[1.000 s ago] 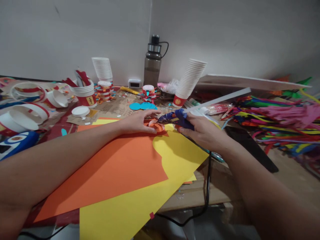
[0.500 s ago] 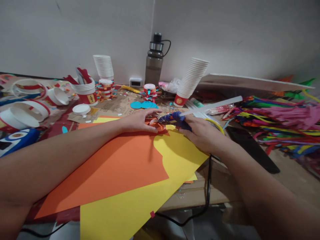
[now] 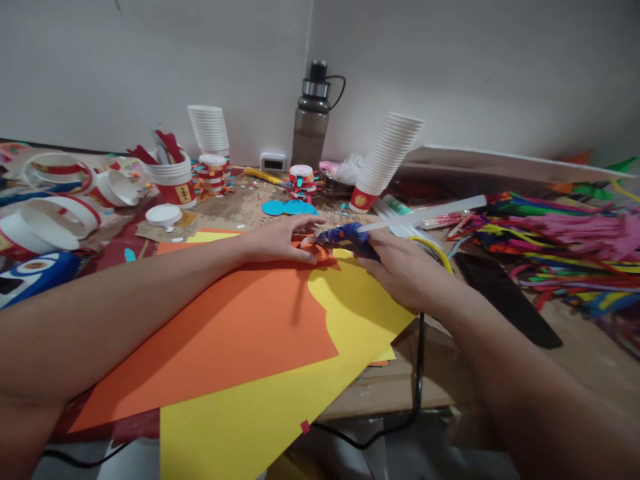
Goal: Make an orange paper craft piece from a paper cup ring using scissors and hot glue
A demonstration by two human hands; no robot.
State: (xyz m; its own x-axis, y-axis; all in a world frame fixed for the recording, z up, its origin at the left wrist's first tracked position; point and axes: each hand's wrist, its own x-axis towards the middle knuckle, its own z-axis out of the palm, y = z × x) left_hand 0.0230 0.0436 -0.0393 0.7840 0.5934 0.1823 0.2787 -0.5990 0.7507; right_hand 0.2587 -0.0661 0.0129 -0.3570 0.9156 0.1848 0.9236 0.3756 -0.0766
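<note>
A person's right hand (image 3: 406,275) is closed around a blue glue gun (image 3: 351,233), its nozzle at a small orange paper curl (image 3: 314,251). The left hand (image 3: 280,241), fingers extended, presses flat beside the curl. The curl sits where the orange sheet (image 3: 225,333) meets the yellow sheet (image 3: 353,310). A white glue stick (image 3: 425,215) juts from the gun's rear.

Left hand (image 3: 278,243) and right hand (image 3: 406,275) are showing bare, both forearms running uncovered to the frame's edge, seemingly short-sleeved.
</note>
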